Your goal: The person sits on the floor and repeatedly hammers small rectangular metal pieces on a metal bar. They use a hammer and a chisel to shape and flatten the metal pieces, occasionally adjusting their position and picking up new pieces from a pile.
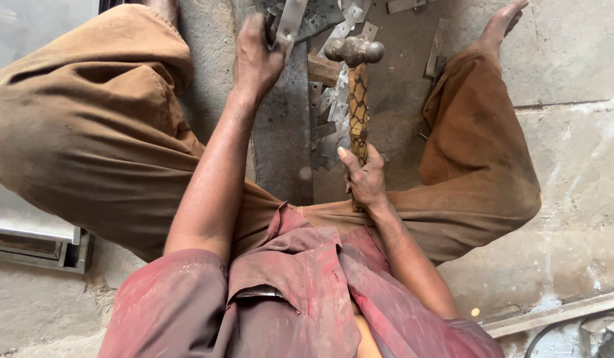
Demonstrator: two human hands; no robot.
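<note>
Daylight is coming in soft and even, prob. from the upper left, where a pale sheet (35,26) is washing out to near white w/ mild glare. Concrete floor (572,172) at right is reading bright and flat, no hard shadows on it. Darker patch is sitting btwn the legs, around the metal scraps (330,126), w/ detail going muddy there. Hammer head (354,50) is catching a small dull highlight. Wide-angle lens is bending the edges: knees and floor lines are bowing outward. Shirt (300,292), closest to cam, is looking slightly soft; center is staying fairly sharp, little motion blur.
</note>
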